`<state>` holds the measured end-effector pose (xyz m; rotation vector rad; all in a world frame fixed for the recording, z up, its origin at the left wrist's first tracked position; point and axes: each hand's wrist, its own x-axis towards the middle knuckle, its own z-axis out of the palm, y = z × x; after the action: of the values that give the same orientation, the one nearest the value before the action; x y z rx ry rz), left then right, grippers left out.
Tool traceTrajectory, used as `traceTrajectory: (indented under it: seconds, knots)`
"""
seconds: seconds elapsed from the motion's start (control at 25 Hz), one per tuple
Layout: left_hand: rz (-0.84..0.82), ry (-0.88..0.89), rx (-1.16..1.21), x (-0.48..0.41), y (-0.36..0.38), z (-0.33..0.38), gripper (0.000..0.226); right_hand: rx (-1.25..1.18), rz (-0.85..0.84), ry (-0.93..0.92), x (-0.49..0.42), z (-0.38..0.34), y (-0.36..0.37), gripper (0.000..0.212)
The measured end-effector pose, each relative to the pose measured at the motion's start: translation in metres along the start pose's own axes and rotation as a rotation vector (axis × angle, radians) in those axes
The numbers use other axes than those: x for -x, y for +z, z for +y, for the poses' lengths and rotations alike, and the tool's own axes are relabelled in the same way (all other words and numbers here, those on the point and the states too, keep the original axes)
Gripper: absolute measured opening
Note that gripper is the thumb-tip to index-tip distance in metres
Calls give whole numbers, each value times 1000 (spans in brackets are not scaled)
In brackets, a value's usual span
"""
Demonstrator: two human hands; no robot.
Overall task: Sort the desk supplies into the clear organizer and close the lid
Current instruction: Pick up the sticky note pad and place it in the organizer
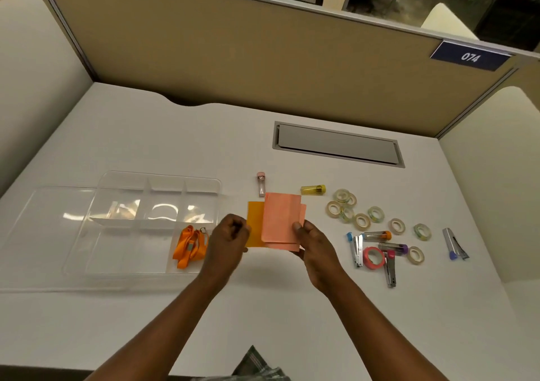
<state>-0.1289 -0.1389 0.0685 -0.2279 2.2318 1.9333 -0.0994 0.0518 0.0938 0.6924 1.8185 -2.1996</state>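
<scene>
Pink paper sheets [280, 220], fanned, are pinched under the right hand's [314, 243] thumb; left hand [230, 236] curls against an orange paper sheet [255, 223] (actual grip indeterminate).

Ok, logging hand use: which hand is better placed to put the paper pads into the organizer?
Probably left: the left hand holds the orange pad beside the clear organizer; the right hand pinches the pink pads on the far side.

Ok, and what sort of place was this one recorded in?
Most likely an office cubicle or a library study carrel: tan fabric partition walls enclose a white desk, a blue number plate reading 074 marks the seat, and a cable hatch is set into the desktop.
</scene>
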Motion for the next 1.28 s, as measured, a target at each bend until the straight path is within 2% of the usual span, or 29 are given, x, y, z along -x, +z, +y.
traceTrajectory:
  seconds: [0.08,0.16,0.28,0.44,0.64,0.84,1.0,1.12,1.2,1.28]
  knots:
    - [-90,-16,-13,4,9,-2,12,132,48,-66,0,11,5,23]
    - [-132,-81,-9,7,18,-4,12,251,118,-120,-3,23,9,29]
    - [-167,-116,-57,13,27,-13,12,303,116,-155,-6,41,15,38]
    - [-130,-18,-263,19,33,-28,15,397,167,-134,-9,64,16,27]
    - [-73,130,-362,24,37,-54,22,411,197,-160,-7,84,22,22]
    - [-124,128,-599,34,38,-97,44,703,129,-234,1,106,15,23]
    - [-126,118,-592,38,37,-101,43,785,116,-257,-2,107,17,18]
    - [-163,95,-480,35,30,-82,33,782,144,-274,-5,99,17,14]
    - [-106,98,-441,31,17,-63,22,737,176,-270,-9,90,22,15]
    - [-4,133,-436,27,-1,-43,20,661,211,-226,-11,79,30,22]
